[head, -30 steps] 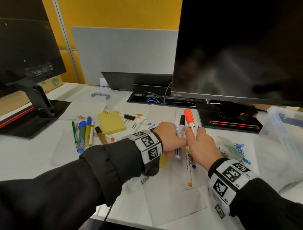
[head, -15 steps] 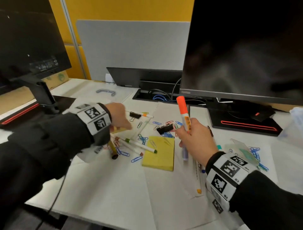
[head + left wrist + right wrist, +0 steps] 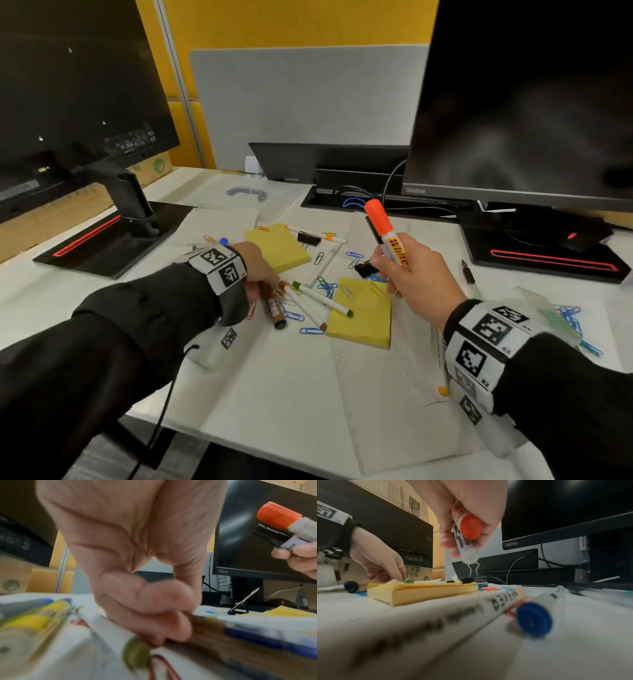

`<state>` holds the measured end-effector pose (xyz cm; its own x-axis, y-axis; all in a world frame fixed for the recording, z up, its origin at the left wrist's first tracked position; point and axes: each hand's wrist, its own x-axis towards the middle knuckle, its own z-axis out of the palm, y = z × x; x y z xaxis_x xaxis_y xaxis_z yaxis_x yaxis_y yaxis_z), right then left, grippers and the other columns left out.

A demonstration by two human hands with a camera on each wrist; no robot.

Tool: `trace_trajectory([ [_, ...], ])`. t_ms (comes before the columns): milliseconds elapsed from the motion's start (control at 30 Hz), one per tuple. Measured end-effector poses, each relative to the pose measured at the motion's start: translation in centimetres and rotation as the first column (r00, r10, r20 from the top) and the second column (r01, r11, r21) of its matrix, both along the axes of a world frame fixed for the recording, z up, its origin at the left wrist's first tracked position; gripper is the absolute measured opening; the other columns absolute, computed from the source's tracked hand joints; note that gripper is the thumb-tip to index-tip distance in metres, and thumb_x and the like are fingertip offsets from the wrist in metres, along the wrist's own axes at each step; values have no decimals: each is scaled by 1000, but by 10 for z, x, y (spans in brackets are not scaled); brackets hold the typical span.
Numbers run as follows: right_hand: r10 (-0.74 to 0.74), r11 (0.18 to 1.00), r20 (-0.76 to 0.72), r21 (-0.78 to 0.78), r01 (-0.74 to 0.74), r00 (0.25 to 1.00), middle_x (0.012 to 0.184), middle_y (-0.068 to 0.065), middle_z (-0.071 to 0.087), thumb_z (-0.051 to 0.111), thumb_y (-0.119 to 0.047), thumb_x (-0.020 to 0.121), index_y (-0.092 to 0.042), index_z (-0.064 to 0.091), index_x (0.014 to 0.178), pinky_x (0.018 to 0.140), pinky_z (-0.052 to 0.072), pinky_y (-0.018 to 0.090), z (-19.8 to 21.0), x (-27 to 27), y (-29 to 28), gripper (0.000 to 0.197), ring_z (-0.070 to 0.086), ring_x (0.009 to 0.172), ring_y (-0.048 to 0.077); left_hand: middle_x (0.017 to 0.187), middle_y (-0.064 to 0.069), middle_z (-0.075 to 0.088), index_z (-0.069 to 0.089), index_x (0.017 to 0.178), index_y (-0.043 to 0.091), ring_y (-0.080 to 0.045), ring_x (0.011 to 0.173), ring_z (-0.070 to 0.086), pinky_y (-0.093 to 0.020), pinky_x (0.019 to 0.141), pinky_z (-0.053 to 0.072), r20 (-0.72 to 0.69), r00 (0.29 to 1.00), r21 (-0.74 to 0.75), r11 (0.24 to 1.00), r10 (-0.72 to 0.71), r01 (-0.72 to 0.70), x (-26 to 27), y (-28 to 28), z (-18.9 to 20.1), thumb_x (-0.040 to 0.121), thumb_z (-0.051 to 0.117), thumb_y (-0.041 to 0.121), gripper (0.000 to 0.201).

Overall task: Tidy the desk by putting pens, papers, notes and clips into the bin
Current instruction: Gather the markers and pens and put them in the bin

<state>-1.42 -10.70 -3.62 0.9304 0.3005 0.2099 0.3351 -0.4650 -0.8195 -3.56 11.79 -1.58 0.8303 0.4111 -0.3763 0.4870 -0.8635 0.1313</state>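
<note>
left hand [image 3: 255,265] lower — on brown marker [image 3: 272,303]

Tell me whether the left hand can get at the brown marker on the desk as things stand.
Probably yes: the left hand is already down on the brown marker, its fingers touching the barrel. Nothing covers it; thin white pens lie beside it.

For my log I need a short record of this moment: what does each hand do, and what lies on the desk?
right hand: holds orange marker and a black-capped one, raised above desk
left hand: fingers on brown marker, low on desk
between hands: note pad, thin pens, paper clips
bin: not in view
</note>
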Motion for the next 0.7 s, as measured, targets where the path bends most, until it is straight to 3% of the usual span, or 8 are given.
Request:
trace_trajectory([
  [133, 68, 997, 32, -36, -66, 997, 63, -4, 51, 56, -29, 89, -16, 52, 91, 54, 41, 26, 1, -5, 7, 14, 47, 51, 12, 76, -9, 64, 58, 73, 7, -23, 73, 66, -29, 69, 57, 103, 988, -363, 929, 114, -69, -4, 4, 2, 76, 73, 16, 17],
  [200, 61, 998, 26, -28, -60, 998, 61, -4, 51, 59, -32, 86, -19, 52, 84, 48, 40, 21, 5, -8, 9, 15, 46, 48, 12, 75, -9, 68, 63, 78, 4, -16, 62, 66, -24, 64, 58, 183, 972, -498, 866, 149, -39, -7, 2, 14, 76, 72, 10, 12],
  [300, 42, 998, -36, 49, -40, 998, 54, -5, 56, 66, -37, 80, -19, 54, 70, 36, 38, 18, 10, -15, 11, 23, 45, 35, 10, 79, -12, 72, 66, 86, 0, -12, 58, 69, -18, 64, 59, 237, 958, -742, 667, 164, 69, -14, -13, 38, 78, 69, 4, 9],
  [400, 56, 994, -88, 101, -47, 995, 56, 1, 63, 74, -42, 69, -16, 59, 64, 37, 42, 24, 13, -24, 16, 30, 49, 37, 16, 79, -11, 71, 65, 84, 0, -12, 62, 70, -14, 60, 58, 239, 959, -867, 478, 151, 141, -21, -35, 51, 81, 65, -2, 4],
  [500, 49, 996, -84, 77, -42, 995, 61, 15, 62, 80, -38, 63, -8, 64, 71, 37, 44, 23, 12, -26, 17, 35, 51, 43, 16, 85, -12, 71, 65, 89, -2, -12, 65, 71, -15, 61, 58, 223, 965, -905, 397, 138, 152, -22, -49, 50, 83, 62, -2, 7],
  [533, 41, 999, -72, 31, -39, 997, 60, 13, 60, 80, -35, 64, -8, 64, 71, 37, 45, 23, 11, -25, 17, 32, 49, 41, 14, 90, -12, 72, 65, 94, -2, -13, 69, 71, -17, 65, 59, 217, 969, -888, 437, 121, 144, -23, -48, 49, 84, 62, 2, 11],
  [600, 18, 996, -41, -81, -21, 999, 57, 5, 55, 77, -30, 69, -10, 60, 66, 40, 47, 27, 10, -24, 16, 25, 49, 42, 14, 99, -12, 72, 66, 103, -1, -17, 76, 70, -22, 68, 58, 227, 971, -750, 649, 68, 130, -22, -35, 46, 84, 65, 10, 22],
  [700, 2, 975, 14, -221, 1, 1000, 57, 1, 52, 73, -29, 71, -16, 55, 60, 48, 44, 28, 9, -25, 17, 25, 50, 51, 16, 96, -13, 69, 64, 105, -1, -25, 81, 67, -29, 68, 57, 220, 973, -356, 934, 73, 10, -18, 5, 39, 82, 68, 19, 30],
])
